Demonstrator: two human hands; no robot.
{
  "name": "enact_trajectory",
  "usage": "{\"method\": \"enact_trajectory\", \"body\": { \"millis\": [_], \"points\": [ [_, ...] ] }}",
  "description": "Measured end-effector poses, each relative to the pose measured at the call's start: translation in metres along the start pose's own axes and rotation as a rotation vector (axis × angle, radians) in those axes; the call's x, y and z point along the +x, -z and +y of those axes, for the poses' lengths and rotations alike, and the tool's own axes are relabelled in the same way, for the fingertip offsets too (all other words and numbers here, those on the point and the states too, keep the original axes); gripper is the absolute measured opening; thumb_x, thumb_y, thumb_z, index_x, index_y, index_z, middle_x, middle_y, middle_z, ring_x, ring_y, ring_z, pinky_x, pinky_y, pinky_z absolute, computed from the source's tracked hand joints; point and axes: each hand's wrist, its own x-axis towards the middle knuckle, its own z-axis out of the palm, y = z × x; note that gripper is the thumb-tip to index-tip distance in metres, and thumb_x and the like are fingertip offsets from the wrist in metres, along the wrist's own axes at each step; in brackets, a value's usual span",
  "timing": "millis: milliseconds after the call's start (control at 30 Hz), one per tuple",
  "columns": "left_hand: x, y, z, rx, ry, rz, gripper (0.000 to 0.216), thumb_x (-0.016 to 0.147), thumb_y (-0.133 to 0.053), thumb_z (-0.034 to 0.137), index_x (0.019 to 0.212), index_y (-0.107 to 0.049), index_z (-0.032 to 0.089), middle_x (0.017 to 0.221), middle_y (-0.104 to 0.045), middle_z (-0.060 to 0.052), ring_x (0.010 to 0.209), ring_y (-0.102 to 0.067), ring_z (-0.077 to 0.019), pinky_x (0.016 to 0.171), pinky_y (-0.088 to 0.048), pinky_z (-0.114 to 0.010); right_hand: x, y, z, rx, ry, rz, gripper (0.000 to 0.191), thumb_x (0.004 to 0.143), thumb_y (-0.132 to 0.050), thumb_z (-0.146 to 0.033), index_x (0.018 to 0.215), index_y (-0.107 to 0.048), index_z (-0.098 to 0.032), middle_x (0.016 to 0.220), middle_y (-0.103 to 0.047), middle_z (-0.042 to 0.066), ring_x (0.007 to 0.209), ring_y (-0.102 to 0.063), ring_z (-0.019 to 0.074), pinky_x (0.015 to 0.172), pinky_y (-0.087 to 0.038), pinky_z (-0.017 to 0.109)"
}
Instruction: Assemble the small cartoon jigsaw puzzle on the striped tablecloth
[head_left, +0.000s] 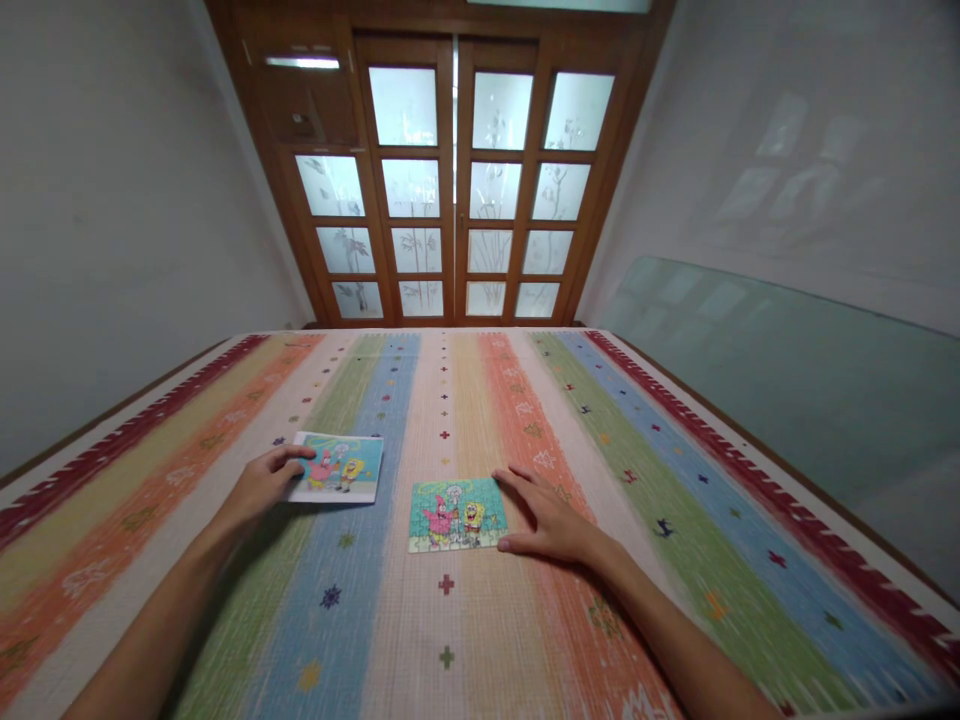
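A small assembled cartoon jigsaw puzzle [457,514] lies flat on the striped cloth in front of me. My right hand [546,518] rests flat on the cloth against the puzzle's right edge, fingers stretched out and holding nothing. To the left lies a picture card [342,467] with the same cartoon figures. My left hand [262,483] grips the card's left edge, thumb on top and fingers curled at the border.
The striped, multicoloured cloth [525,620] covers a wide table. A glass sheet [787,380] leans against the right wall. Wooden doors with frosted panes [454,190] stand behind the table's far edge. Plain walls close in on both sides.
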Motion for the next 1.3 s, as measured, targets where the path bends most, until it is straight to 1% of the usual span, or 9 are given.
{"method": "enact_trajectory", "body": {
  "millis": [133, 267, 400, 467, 600, 767, 1067, 1167, 1300],
  "points": [
    [0.000, -0.025, 0.037, -0.184, -0.076, -0.017, 0.045, 0.063, -0.066, 0.049, 0.093, -0.071, 0.016, 0.065, -0.059, 0.001, 0.060, -0.055, -0.0182, 0.056, -0.043, -0.026, 0.000, -0.001, 0.000, 0.010, -0.008, -0.002, 0.105, 0.075, -0.077, -0.066, 0.158, -0.037, -0.017, 0.161, -0.037, 0.022, 0.152, -0.029, 0.0384, 0.122, -0.029, 0.058],
    [0.006, -0.067, 0.061, -0.310, -0.185, -0.077, 0.043, 0.062, -0.069, 0.049, 0.091, -0.070, 0.016, 0.066, -0.058, 0.002, 0.059, -0.052, -0.0149, 0.054, -0.039, -0.023, 0.001, 0.002, -0.001, 0.013, 0.014, -0.014, 0.102, 0.077, -0.076, -0.067, 0.157, -0.039, -0.016, 0.161, -0.038, 0.022, 0.152, -0.028, 0.0390, 0.121, -0.029, 0.059],
    [0.012, -0.112, 0.071, -0.311, -0.225, -0.144, 0.037, 0.065, -0.068, 0.044, 0.089, -0.070, 0.016, 0.061, -0.055, 0.003, 0.056, -0.051, -0.0141, 0.055, -0.040, -0.024, 0.002, 0.004, -0.003, -0.027, 0.091, -0.020, 0.087, 0.080, -0.072, -0.069, 0.148, -0.054, -0.018, 0.158, -0.045, 0.017, 0.152, -0.027, 0.0395, 0.121, -0.027, 0.061],
    [0.015, -0.131, 0.073, -0.300, -0.246, -0.169, 0.032, 0.065, -0.068, 0.039, 0.087, -0.070, 0.016, 0.060, -0.055, 0.004, 0.056, -0.051, -0.0140, 0.056, -0.040, -0.024, 0.002, 0.004, -0.003, -0.048, 0.110, -0.015, 0.083, 0.081, -0.071, -0.070, 0.146, -0.057, -0.019, 0.158, -0.045, 0.016, 0.151, -0.028, 0.0401, 0.121, -0.027, 0.062],
    [0.018, -0.154, 0.075, -0.241, -0.296, -0.193, 0.023, 0.067, -0.068, 0.033, 0.084, -0.069, 0.018, 0.056, -0.051, 0.006, 0.054, -0.050, -0.0142, 0.056, -0.039, -0.024, 0.003, 0.004, -0.002, -0.061, 0.119, -0.002, 0.082, 0.080, -0.072, -0.069, 0.144, -0.059, -0.020, 0.158, -0.046, 0.016, 0.150, -0.029, 0.0402, 0.120, -0.028, 0.062],
    [0.019, -0.162, 0.073, -0.157, -0.355, -0.167, 0.012, 0.069, -0.068, 0.028, 0.076, -0.064, 0.020, 0.065, -0.058, 0.003, 0.061, -0.056, -0.0160, 0.066, -0.046, -0.028, 0.003, 0.003, -0.001, -0.060, 0.126, 0.003, 0.082, 0.079, -0.075, -0.067, 0.144, -0.059, -0.020, 0.158, -0.045, 0.016, 0.150, -0.030, 0.0402, 0.120, -0.029, 0.062],
    [0.023, -0.159, 0.060, -0.086, -0.419, -0.093, 0.016, 0.071, -0.070, 0.027, 0.085, -0.065, 0.019, 0.101, -0.067, -0.006, 0.072, -0.062, -0.0173, 0.077, -0.056, -0.035, 0.003, 0.000, 0.002, -0.072, 0.137, 0.017, 0.081, 0.080, -0.074, -0.067, 0.145, -0.058, -0.021, 0.158, -0.045, 0.016, 0.149, -0.031, 0.0401, 0.118, -0.031, 0.062],
    [0.025, -0.158, 0.055, -0.074, -0.421, -0.077, 0.018, 0.075, -0.067, 0.031, 0.088, -0.065, 0.018, 0.114, -0.066, -0.011, 0.075, -0.065, -0.0182, 0.078, -0.058, -0.037, 0.002, 0.001, 0.001, -0.051, 0.119, 0.015, 0.084, 0.081, -0.073, -0.068, 0.148, -0.054, -0.022, 0.157, -0.046, 0.016, 0.150, -0.031, 0.0394, 0.119, -0.030, 0.061],
    [0.026, -0.155, 0.049, -0.054, -0.422, -0.059, 0.021, 0.083, -0.058, 0.033, 0.095, -0.065, 0.017, 0.114, -0.067, -0.013, 0.084, -0.068, -0.0220, 0.081, -0.058, -0.039, 0.001, 0.002, 0.000, -0.009, 0.085, 0.010, 0.094, 0.079, -0.075, -0.067, 0.155, -0.044, -0.021, 0.158, -0.045, 0.016, 0.150, -0.031, 0.0384, 0.119, -0.033, 0.059]
  ]
}}
